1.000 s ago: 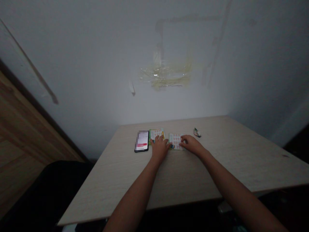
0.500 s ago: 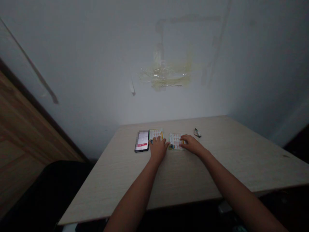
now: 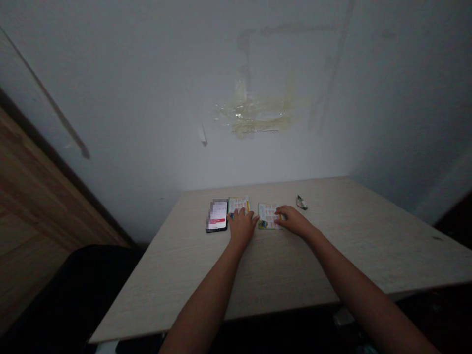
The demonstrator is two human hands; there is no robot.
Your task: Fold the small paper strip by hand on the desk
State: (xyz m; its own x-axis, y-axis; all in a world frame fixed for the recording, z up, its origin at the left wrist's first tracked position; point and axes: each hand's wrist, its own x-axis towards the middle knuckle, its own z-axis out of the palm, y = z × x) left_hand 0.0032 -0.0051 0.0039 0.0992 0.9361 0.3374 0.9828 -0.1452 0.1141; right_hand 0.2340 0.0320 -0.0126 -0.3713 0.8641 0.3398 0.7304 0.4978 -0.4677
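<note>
My left hand (image 3: 242, 227) lies with fingers spread over the lower part of a small printed paper card (image 3: 239, 203), green and yellow at the edges. Just left of that hand is a phone (image 3: 217, 216) with a lit screen, partly pixelated. A second printed card (image 3: 267, 212), with rows of reddish marks, lies flat to the right. At its right edge rests my right hand (image 3: 293, 220), thumb and fingers bent but apart, touching the card. The fingertips cover parts of both cards.
A small crumpled wrapper-like scrap (image 3: 301, 202) lies beyond my right hand. The pale wooden table (image 3: 368, 236) meets a wall (image 3: 147, 98) with peeling clear tape (image 3: 254, 115). At the left are a dark object (image 3: 73, 290) and a wooden panel (image 3: 29, 216).
</note>
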